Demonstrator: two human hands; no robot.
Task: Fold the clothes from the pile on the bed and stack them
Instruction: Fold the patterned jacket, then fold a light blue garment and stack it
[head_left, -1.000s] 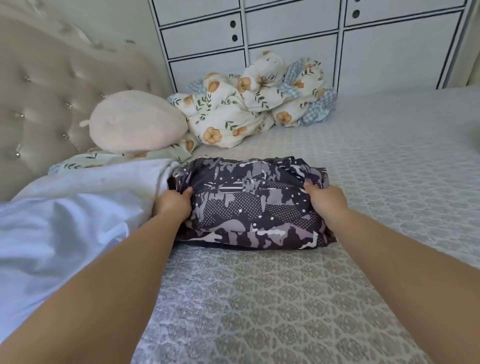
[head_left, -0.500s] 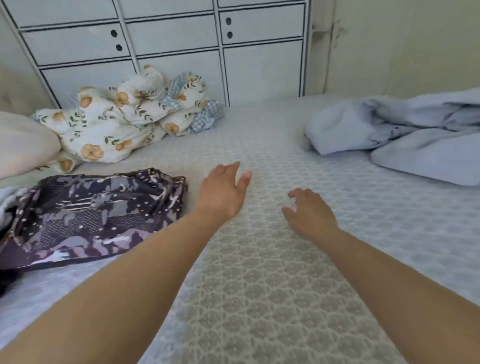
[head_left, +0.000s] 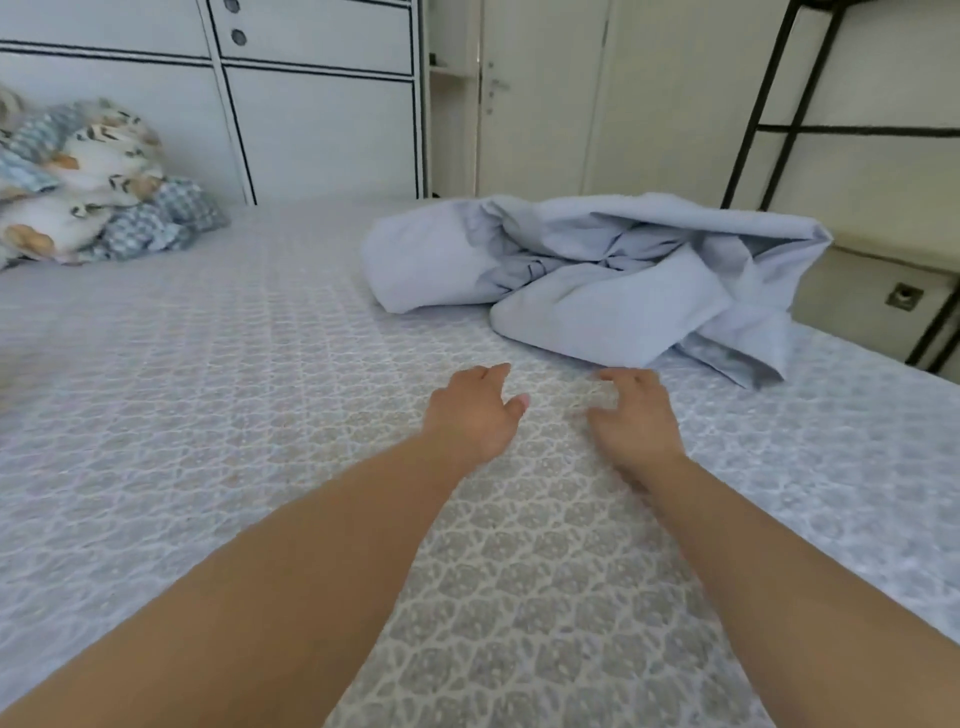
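Both empty, loosely spread, the left hand (head_left: 475, 413) and right hand (head_left: 636, 418) hover near the crumpled pale-blue garment (head_left: 597, 283) at the bed's (head_left: 208, 389) far right; best gripped by an edge, not mid-bunch.

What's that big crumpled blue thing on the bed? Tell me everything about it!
The pale blue garment is a soft, thin-looking cloth lying in a rumpled, unfolded heap on the far right part of the bed. It has deep creases, and one flap hangs toward the bed's right edge. Only the patterned bed cover touches it; the left hand and right hand hover just short of it.
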